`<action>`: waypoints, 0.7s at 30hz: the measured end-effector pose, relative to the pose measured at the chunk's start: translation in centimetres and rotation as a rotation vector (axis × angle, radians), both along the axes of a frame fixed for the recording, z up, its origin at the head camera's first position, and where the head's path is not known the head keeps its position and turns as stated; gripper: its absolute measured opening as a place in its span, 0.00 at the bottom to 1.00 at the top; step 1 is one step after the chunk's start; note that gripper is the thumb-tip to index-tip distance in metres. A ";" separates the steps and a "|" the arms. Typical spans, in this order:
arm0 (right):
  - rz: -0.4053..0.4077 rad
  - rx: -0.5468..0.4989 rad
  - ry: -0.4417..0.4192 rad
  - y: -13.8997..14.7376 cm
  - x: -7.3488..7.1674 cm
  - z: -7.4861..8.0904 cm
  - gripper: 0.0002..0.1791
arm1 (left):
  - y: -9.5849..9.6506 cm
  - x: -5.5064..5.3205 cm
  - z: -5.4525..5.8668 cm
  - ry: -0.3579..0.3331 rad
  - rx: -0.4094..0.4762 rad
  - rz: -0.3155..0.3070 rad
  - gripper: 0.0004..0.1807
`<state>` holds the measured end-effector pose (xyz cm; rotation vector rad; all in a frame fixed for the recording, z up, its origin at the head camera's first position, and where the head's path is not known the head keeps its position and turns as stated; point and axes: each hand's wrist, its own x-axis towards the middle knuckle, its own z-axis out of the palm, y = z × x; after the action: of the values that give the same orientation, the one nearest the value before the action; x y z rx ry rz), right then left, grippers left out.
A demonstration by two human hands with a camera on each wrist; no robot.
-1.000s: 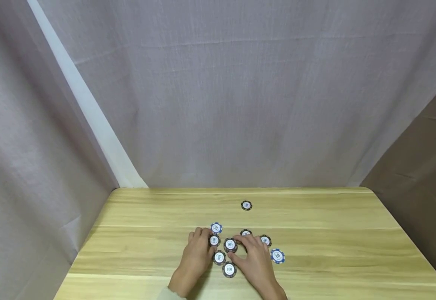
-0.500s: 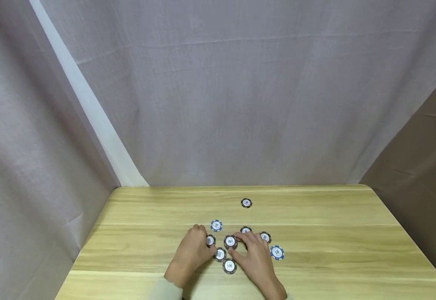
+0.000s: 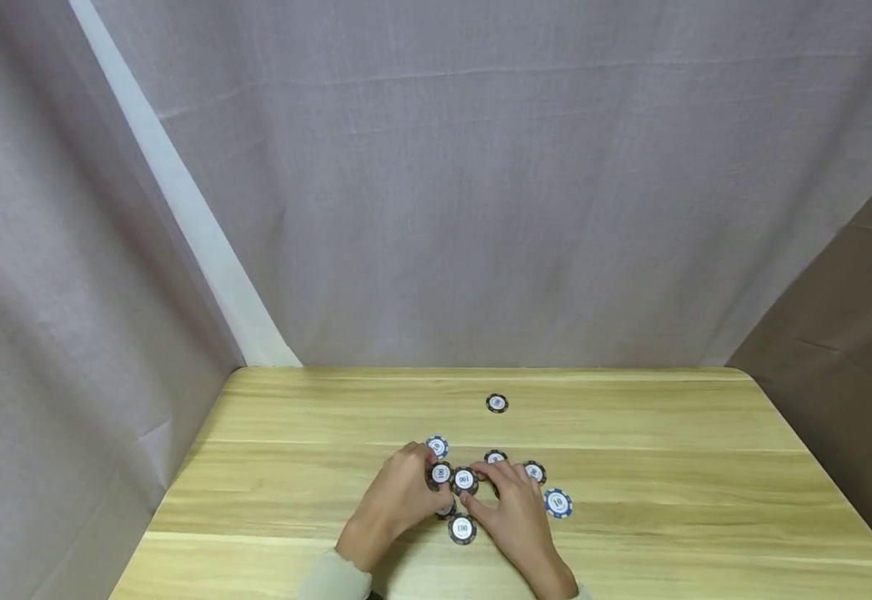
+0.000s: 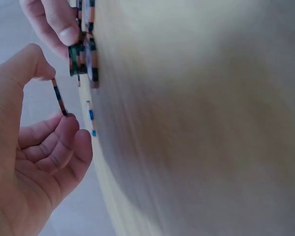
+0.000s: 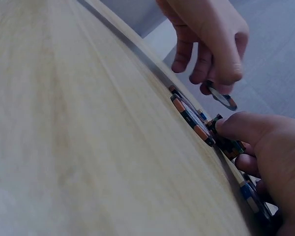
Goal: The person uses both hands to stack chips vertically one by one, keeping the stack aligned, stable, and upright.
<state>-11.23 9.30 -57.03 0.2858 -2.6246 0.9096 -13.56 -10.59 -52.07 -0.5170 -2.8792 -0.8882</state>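
My left hand (image 3: 404, 493) pinches a black poker chip (image 3: 441, 474) by its edge between thumb and fingertips. In the left wrist view that chip (image 4: 60, 97) hangs tilted, clear of the table. Beside it, thumb and fingers of my right hand (image 3: 514, 510) grip a short stack of black poker chips (image 3: 465, 480) marked 100. The right wrist view shows the stack (image 5: 227, 143) low at the table, with the lifted chip (image 5: 222, 98) just above it. Under my left thumb lies another black chip (image 3: 446, 511), partly covered. One more black chip (image 3: 462, 528) lies in front of the stack.
A blue chip (image 3: 437, 447) lies behind my left hand, and another blue chip (image 3: 558, 503) right of my right hand. Black chips (image 3: 534, 472) lie behind the right hand; a lone one (image 3: 497, 403) sits farther back. Grey curtains (image 3: 481, 208) surround the wooden table (image 3: 669, 433).
My left hand drew a black chip leftward along the table, then lifted it and brought it right, close to the stack. My right hand has kept its grip on the stack.
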 end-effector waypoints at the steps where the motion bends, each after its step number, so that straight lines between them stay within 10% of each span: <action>1: 0.001 0.002 0.004 0.0 0.0 0.0 0.23 | 0.2 -0.1 0.1 -0.006 -0.004 -0.006 0.18; 21: 0.006 0.016 -0.006 0.2 -0.1 0.2 0.24 | 1.6 -0.9 1.0 -0.096 -0.037 -0.187 0.15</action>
<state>-11.36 9.48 -56.85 0.2952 -2.6391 0.8937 -14.49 -8.95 -51.03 -0.7791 -2.9765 -0.9102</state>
